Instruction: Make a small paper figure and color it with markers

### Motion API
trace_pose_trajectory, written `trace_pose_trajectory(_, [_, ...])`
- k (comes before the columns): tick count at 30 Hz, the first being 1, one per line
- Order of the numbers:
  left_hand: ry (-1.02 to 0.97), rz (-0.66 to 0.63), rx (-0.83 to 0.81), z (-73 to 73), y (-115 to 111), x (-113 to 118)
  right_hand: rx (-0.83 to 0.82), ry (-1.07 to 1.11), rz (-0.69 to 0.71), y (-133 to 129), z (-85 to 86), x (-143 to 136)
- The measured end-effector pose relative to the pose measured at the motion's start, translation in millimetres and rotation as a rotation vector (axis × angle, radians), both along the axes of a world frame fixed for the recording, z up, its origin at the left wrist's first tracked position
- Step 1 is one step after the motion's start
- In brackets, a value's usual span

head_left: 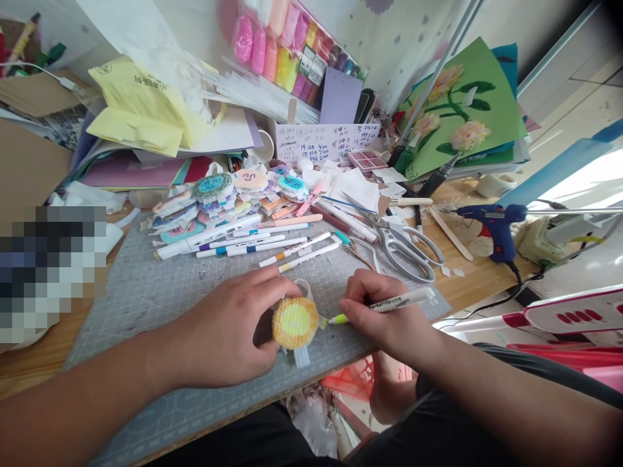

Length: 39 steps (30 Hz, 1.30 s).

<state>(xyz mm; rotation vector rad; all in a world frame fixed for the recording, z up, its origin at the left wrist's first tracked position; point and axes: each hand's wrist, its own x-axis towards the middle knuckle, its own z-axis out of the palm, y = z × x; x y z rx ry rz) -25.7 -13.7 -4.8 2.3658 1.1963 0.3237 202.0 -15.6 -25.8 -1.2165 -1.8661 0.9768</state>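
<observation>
Between the fingers and thumb of my left hand (233,331) is a small round craft piece (295,322), with a bright yellow centre and an orange-yellow textured rim. White strips show above and below it. My right hand (384,311) grips a white marker (402,300) whose yellow-green tip end points left at the piece's right edge. A small yellowish-green bit lies between the tip and the piece; whether they touch, I cannot tell. Both hands are over the grey cutting mat (204,402), near its front edge.
Several markers (253,245) lie beyond my hands, with stacked round colourful pieces (214,188) behind them. Grey-handled scissors (403,250) rest at the mat's right. Farther right stands a blue glue gun (499,227) with a cord. A green flower picture (467,110) leans at the back.
</observation>
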Motion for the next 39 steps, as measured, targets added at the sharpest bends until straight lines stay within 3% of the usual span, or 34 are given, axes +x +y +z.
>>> trace_pose_trajectory(15, [0.018, -0.011, -0.047, 0.1, 0.4, -1.5, -0.036, 0.059, 0.013, 1.0, -1.8, 0.6])
trace_pose_trajectory(23, [-0.032, 0.087, -0.001, -5.8, 1.9, 2.0, -0.208, 0.433, -0.107, 2.4, -2.9, 14.7])
trace_pose_trajectory(29, [-0.068, 0.123, 0.126, -14.1, 0.6, 2.1, -0.211, 0.328, 0.045, -7.8, -2.4, 8.2])
trace_pose_trajectory(39, [-0.071, 0.097, 0.187, -16.9, -4.5, 1.2, -0.031, 0.082, 0.087, -11.9, -6.7, -4.9])
